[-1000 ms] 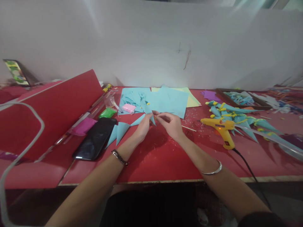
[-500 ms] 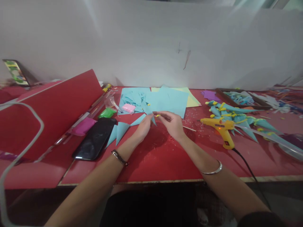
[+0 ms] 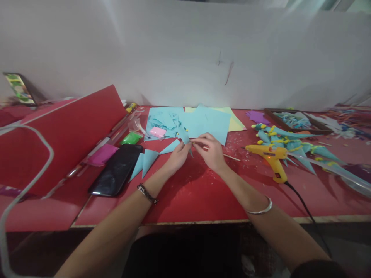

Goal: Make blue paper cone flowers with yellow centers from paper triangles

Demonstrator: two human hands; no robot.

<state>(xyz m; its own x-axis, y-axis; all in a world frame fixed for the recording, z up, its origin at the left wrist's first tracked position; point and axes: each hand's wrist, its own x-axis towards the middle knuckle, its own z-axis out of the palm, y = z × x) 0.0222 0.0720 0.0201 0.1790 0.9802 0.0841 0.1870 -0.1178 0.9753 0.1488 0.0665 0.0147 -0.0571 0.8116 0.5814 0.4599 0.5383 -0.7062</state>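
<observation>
A light blue paper cone [image 3: 183,136] with small yellow dabs near its upper end is pinched in my left hand [image 3: 178,156]. Its pointed tip shows below the fingers. My right hand [image 3: 212,153] is closed in a pinch, its fingertips meeting the cone's right side; what they hold is too small to make out. A thin wooden stick [image 3: 232,157] lies on the red table just beyond my right hand. Flat blue paper cones [image 3: 150,160] rest left of my left hand.
A yellow glue gun [image 3: 269,156] lies to the right, its cord over the table edge. Behind it are several finished blue cones with yellow trim [image 3: 292,144]. A black phone [image 3: 116,170], a green clay packet [image 3: 131,138] and blue sheets [image 3: 208,123] lie around.
The blue cone has turned slightly in my left hand, showing more yellow dabs. The yellow bit seen at my right fingertips is now against the cone or hidden.
</observation>
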